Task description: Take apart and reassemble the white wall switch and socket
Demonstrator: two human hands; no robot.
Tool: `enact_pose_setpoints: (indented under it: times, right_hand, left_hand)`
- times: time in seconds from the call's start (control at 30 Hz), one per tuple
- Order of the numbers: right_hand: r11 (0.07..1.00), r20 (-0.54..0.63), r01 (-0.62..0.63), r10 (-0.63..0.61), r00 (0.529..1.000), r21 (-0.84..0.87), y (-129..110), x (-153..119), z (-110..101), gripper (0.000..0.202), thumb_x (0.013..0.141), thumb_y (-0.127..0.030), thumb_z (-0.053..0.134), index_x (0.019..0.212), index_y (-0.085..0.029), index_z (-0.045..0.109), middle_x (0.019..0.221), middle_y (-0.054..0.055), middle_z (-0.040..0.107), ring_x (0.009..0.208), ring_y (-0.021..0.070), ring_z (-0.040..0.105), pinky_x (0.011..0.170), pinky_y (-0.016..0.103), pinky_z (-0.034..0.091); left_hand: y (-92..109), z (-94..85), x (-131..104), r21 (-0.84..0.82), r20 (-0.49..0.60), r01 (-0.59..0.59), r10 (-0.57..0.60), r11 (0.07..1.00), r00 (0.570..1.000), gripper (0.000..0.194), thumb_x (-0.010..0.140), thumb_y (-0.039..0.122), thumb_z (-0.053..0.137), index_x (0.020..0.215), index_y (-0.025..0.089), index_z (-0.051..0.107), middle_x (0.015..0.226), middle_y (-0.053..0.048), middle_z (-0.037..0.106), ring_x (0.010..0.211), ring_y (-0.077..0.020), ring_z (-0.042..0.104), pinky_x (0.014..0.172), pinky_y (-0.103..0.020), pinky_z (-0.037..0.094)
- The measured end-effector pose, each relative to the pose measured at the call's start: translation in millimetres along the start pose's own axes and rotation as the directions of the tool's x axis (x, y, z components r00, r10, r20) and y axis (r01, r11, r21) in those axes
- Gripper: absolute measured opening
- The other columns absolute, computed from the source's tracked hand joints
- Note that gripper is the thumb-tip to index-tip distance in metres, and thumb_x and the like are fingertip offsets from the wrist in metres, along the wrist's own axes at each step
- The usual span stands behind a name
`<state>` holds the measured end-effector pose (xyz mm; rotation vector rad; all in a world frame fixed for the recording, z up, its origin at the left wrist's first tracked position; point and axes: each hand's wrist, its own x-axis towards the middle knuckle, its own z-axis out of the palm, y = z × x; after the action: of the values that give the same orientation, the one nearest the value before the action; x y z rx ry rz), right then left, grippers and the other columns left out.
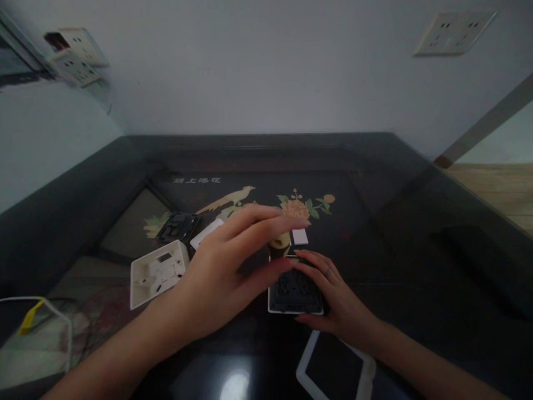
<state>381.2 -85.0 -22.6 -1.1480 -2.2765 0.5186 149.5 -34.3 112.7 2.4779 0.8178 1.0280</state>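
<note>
Saw nearest, toward the worktop's (387, 222) front edge, a white frame (306, 358), partly under the right wrist and so out of the work's way. Held the plate (295, 291) just beyond it, near the worktop's middle, dark moulded side up to give access to its back. Gripped its right side with the right hand (333, 291), thumb at the near corner and fingers reaching over the far one, a hold fit to stop it sliding or turning on the glossy top. Pinched a yellow cylinder (280, 243) in the left hand (225, 261) at the plate's far left corner, thumb to the near side and fingers arched over the far side; seemed to hold it upright, round end up, but could not make out its foot behind the thumb.

Noted an open box (162, 273) toward the left edge, hollow side up, clear of the plate. Found a white piece (207, 233) and a dark module (179, 226) just past it, grouped as if to stay together. Saw a small card (300, 236) beyond the plate, then a printed bird (229, 200) and flower (296, 210) toward the far edge.
</note>
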Motion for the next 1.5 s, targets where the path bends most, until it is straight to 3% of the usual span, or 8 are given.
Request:
enact_pose_setpoints:
  times: [0.13,0.37,0.5,0.6,0.83,1.07,1.3,1.5]
  right_hand:
    - [1.000,-0.007,0.010,-0.010,1.000,0.000,1,0,0,0.076,0.081,-0.033,0.070,0.144,-0.027,0.028,0.148,0.016,0.035,0.136,0.0345,0.036,0.106,0.058,0.043]
    - [1.000,-0.002,0.011,-0.011,1.000,-0.016,0,0,-2,0.075,0.081,-0.037,0.070,0.143,-0.026,0.029,0.149,0.016,0.035,0.137,0.0329,0.035,0.107,0.056,0.041]
    - [1.000,-0.009,0.014,-0.014,1.000,-0.009,0,0,-1,0.076,0.082,-0.039,0.069,0.145,-0.027,0.029,0.148,0.015,0.037,0.136,0.0341,0.037,0.107,0.057,0.041]
    - [1.000,-0.011,0.011,-0.011,1.000,0.002,0,1,-1,0.077,0.082,-0.038,0.069,0.146,-0.028,0.027,0.148,0.015,0.037,0.136,0.0341,0.036,0.107,0.058,0.041]
    - [1.000,-0.004,0.006,-0.006,1.000,0.003,-2,2,-4,0.076,0.081,-0.039,0.071,0.144,-0.027,0.029,0.147,0.015,0.036,0.135,0.0337,0.035,0.107,0.059,0.040]
    - [1.000,-0.006,0.016,-0.015,1.000,0.014,-3,3,-4,0.076,0.080,-0.035,0.072,0.143,-0.027,0.029,0.146,0.014,0.036,0.135,0.0329,0.035,0.108,0.058,0.041]
    - [1.000,-0.018,0.029,-0.029,0.999,-0.003,0,2,-1,0.074,0.081,-0.038,0.071,0.142,-0.024,0.031,0.147,0.016,0.036,0.135,0.0329,0.034,0.107,0.058,0.042]
    - [0.999,-0.019,0.038,-0.038,0.999,-0.005,0,0,-1,0.074,0.082,-0.038,0.070,0.143,-0.022,0.030,0.147,0.017,0.036,0.135,0.0325,0.033,0.108,0.057,0.041]
  left_hand:
    - [0,-8.4,0,-0.116,0.152,0.095,-0.077,0.989,0.985,0.044,0.096,0.012,0.051,0.136,0.029,0.049,0.131,-0.004,0.063,0.123,-0.0188,0.059,0.104,-0.032,0.049]
    - [-1,4.3,1,0.011,-0.074,-0.059,0.060,0.998,0.995,0.017,0.089,0.013,0.066,0.103,0.022,0.066,0.099,-0.001,0.067,0.091,-0.0121,0.066,0.084,-0.021,0.055]
    - [2,-6.9,0,-0.054,0.083,0.026,-0.021,0.998,0.996,0.039,0.095,0.011,0.052,0.130,0.026,0.056,0.130,-0.004,0.062,0.122,-0.0171,0.059,0.104,-0.028,0.049]
    - [0,-12.3,0,-0.082,0.158,0.053,-0.039,0.995,0.987,0.044,0.095,0.011,0.050,0.135,0.029,0.052,0.131,-0.002,0.064,0.125,-0.0191,0.058,0.106,-0.032,0.049]
    - [-7,5.3,1,-0.023,-0.101,-0.049,0.046,0.999,0.994,0.022,0.085,0.020,0.072,0.106,0.024,0.066,0.099,-0.001,0.068,0.091,-0.0153,0.067,0.083,-0.027,0.056]
    - [2,-9.1,-2,-0.079,0.190,0.072,-0.056,0.994,0.980,0.049,0.094,0.012,0.052,0.140,0.030,0.047,0.132,-0.004,0.063,0.119,-0.0201,0.062,0.102,-0.032,0.052]
    - [-1,-0.2,0,0.014,0.020,-0.008,0.008,1.000,1.000,0.029,0.089,0.013,0.065,0.115,0.024,0.062,0.112,-0.001,0.071,0.102,-0.0149,0.068,0.093,-0.024,0.054]
    - [2,-7.2,1,-0.015,0.136,0.031,-0.029,0.999,0.990,0.041,0.094,0.013,0.056,0.133,0.024,0.053,0.133,-0.004,0.064,0.123,-0.0183,0.060,0.104,-0.027,0.049]
